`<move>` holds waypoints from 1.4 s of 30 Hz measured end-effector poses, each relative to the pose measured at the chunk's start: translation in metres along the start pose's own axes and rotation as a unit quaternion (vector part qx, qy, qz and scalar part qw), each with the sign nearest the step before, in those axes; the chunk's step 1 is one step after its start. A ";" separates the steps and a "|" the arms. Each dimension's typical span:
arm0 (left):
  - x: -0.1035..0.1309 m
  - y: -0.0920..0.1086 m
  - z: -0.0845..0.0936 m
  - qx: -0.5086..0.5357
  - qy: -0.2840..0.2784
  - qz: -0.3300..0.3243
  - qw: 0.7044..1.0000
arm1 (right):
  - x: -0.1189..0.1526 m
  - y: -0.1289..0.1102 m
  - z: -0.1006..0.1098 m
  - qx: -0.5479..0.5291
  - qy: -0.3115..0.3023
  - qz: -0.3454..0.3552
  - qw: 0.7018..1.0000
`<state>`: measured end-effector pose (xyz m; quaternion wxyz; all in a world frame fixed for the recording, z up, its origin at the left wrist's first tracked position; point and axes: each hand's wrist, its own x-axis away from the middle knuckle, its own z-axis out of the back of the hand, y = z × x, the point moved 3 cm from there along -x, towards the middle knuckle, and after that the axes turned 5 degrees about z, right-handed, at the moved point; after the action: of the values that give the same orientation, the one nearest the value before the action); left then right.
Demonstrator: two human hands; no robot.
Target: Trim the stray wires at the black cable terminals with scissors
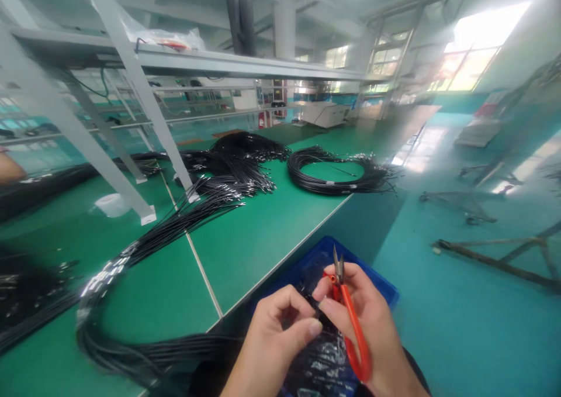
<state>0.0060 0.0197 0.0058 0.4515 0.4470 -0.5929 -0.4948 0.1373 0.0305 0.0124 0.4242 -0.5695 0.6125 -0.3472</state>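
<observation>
My right hand (368, 309) is closed around a pair of red-handled scissors (357, 338), whose pointed metal blades stick up and stand slightly apart. Its thumb and forefinger come close to my left hand (284, 327). The left thumb and forefinger pinch together on something small and dark that I cannot make out. Below both hands is a blue plastic bin (381, 283) with dark pieces and clear plastic bags (322, 359) inside. A bundle of black cables (184, 350) curves across the green table on the left, its end hidden behind my left forearm.
A coil of black cables (324, 186) and a pile of cables with metal tips (249, 145) lie on the green table (245, 251). Metal shelf posts (144, 93) and a white roll (113, 205) stand at the left. Wheeled frames (495, 262) stand on the floor to the right.
</observation>
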 end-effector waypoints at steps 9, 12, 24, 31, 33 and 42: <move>0.002 0.001 -0.003 0.128 -0.028 0.041 0.990 | 0.012 0.017 -0.013 -0.209 -0.055 -0.094 0.972; 0.003 0.005 -0.002 0.124 -0.026 0.048 0.991 | 0.012 0.018 -0.013 -0.221 -0.049 -0.117 0.967; 0.003 0.000 0.003 0.154 -0.038 0.080 0.984 | 0.014 0.017 -0.016 -0.230 -0.054 -0.122 0.964; 0.003 -0.003 0.005 0.181 -0.055 0.111 0.976 | 0.014 0.019 -0.018 -0.238 -0.038 -0.138 0.961; 0.002 -0.004 0.005 0.193 -0.064 0.118 0.972 | 0.014 0.018 -0.018 -0.228 -0.041 -0.138 0.963; 0.000 -0.001 -0.004 0.101 0.002 0.029 0.994 | 0.006 0.018 -0.007 -0.065 0.082 -0.069 0.992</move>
<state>0.0102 0.0189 0.0053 0.4195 0.4738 -0.6518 -0.4179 0.1238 0.0256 -0.0021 0.3099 -0.6065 0.6257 -0.3802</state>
